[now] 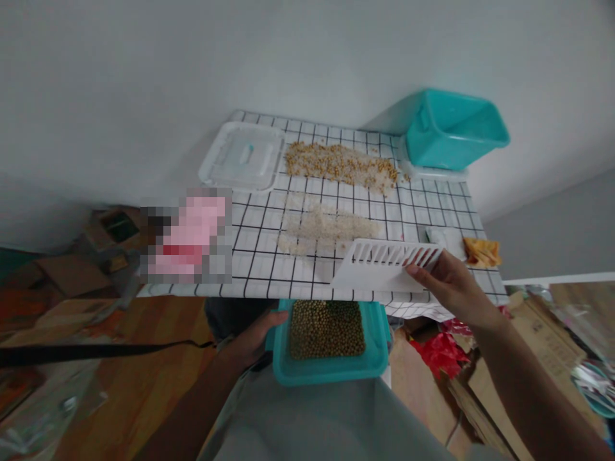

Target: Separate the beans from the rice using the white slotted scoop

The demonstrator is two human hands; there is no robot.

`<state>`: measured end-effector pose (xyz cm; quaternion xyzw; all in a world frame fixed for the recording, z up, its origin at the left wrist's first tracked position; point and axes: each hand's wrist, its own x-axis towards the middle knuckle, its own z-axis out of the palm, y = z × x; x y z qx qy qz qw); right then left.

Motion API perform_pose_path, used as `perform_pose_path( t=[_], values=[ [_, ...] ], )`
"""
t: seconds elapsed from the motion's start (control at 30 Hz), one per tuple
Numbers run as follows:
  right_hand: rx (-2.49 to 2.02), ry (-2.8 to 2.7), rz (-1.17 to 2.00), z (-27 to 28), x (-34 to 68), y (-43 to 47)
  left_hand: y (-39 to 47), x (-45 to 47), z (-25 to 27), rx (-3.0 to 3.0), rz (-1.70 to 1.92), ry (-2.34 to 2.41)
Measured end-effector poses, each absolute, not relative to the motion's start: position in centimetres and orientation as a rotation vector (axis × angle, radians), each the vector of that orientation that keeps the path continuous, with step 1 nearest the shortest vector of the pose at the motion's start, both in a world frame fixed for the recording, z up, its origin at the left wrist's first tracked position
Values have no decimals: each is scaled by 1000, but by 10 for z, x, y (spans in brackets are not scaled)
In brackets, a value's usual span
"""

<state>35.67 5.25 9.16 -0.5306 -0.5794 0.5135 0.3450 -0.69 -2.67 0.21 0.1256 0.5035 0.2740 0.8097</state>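
My left hand (257,336) grips the left rim of a turquoise plastic container (331,374), held just below the table's front edge. Many small round beans (329,333) lie inside it, brownish with a darker green patch at the far right. In my right hand (449,285) is a white plastic panel with a row of slots (372,272), pinched at its right end and tilted over the front of the table. Just beyond the panel spreads a thin layer of pale rice-like grains (331,227). Farther back lies a strip of yellow beans (339,165) mixed with pale grains.
A checked cloth covers the table (254,250). A clear lid (245,157) lies at the back left, a turquoise bin (451,134) stands at the back right. Near the right edge sits a crumpled orange wrapper (482,251). Cardboard (533,346) and red plastic (444,354) lie below.
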Motion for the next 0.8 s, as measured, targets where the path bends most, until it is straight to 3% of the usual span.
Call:
perform_pose_path(
  t=[0.3, 0.8],
  values=[
    [-1414, -1433, 1034, 89, 370, 91, -24, -3, 5, 282, 574, 1093],
    [-1440, -1502, 1096, 90, 371, 73, -24, -4, -7, 328, 586, 1010]
  ],
)
